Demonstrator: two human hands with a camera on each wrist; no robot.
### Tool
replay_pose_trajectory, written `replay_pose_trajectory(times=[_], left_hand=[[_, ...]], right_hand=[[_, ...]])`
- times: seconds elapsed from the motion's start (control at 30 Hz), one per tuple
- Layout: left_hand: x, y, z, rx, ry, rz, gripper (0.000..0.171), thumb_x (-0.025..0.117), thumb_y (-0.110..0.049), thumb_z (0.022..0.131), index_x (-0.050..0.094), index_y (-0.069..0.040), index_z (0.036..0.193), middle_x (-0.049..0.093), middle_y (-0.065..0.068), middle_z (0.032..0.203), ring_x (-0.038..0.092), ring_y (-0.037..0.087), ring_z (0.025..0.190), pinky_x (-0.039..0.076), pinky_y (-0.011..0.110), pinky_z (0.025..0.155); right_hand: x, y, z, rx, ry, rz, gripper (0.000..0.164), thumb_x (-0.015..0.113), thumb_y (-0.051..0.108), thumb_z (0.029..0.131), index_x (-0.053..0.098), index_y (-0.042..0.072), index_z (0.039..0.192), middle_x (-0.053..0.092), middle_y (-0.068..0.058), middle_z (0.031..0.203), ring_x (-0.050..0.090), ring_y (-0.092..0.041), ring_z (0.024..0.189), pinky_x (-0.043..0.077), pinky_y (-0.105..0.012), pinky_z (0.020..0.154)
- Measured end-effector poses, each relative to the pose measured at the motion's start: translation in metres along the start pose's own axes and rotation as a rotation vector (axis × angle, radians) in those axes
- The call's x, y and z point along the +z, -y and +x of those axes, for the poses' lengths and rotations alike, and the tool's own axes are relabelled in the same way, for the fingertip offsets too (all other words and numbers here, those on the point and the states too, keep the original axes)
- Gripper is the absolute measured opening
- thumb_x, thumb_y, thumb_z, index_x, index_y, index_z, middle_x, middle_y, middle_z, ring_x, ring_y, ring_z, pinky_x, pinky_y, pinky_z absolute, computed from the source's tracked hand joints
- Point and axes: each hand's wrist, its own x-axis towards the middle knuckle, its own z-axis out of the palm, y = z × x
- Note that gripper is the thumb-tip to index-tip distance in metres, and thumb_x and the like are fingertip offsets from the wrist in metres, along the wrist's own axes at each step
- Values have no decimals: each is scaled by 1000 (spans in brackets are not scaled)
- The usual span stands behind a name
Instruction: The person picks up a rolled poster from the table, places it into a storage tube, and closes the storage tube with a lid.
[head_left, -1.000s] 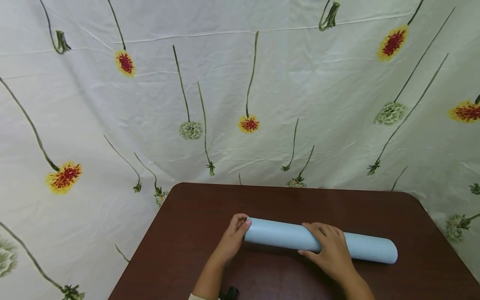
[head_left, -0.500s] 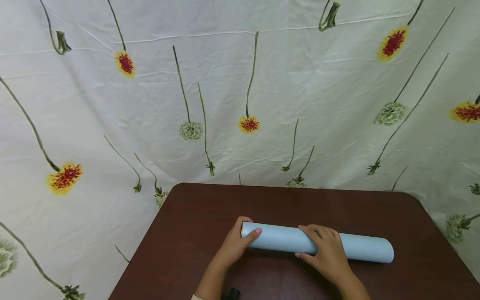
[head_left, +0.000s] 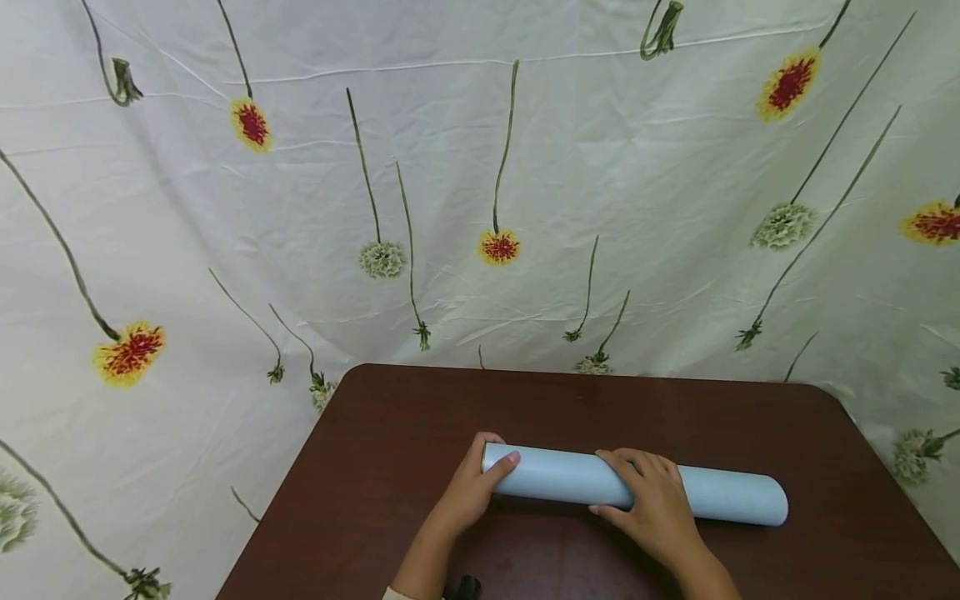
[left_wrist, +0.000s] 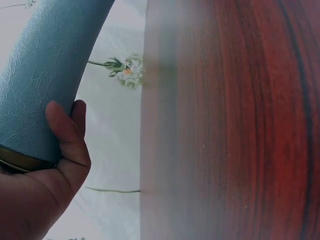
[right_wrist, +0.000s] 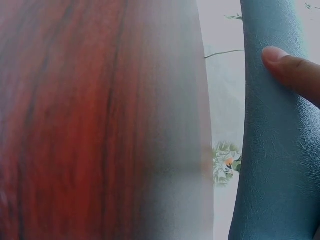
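Note:
A long light blue roll (head_left: 555, 473) with a finely creased, leather-like surface lies crosswise over the table, sloping slightly down to the right in the head view. My left hand (head_left: 467, 487) grips its left end, thumb on the near side and fingers behind. In the left wrist view a gold-coloured edge shows at that end of the roll (left_wrist: 45, 85), just above the palm of the left hand (left_wrist: 50, 185). Past the roll's middle, my right hand (head_left: 658, 504) holds it from above, fingers over the top. Only the thumb of the right hand (right_wrist: 295, 72) shows in the right wrist view, lying on the roll.
The dark reddish-brown table (head_left: 420, 408) has rounded far corners. Behind it hangs a pale cloth (head_left: 315, 208) printed with flowers. A small black object (head_left: 467, 587) is beside the left forearm at the bottom edge of the head view.
The left hand has shifted from the roll's tip to a fuller grip, its thumb now on the near side. The roll and right hand have moved slightly left; little differs over the last half second.

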Motion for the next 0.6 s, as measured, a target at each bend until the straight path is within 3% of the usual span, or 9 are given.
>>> replay_pose_trajectory(times=[0.6], left_hand=[[5,0,-2,-1,-17,-28,42,57,-44,101,44,-14,126,56,16,111,58,21,90,47,34,75]], right_hand=[[1,-1,0,-9,-13,-1,84,97,40,58,65,21,134,65,-3,119,61,-30,113,36,-52,101]])
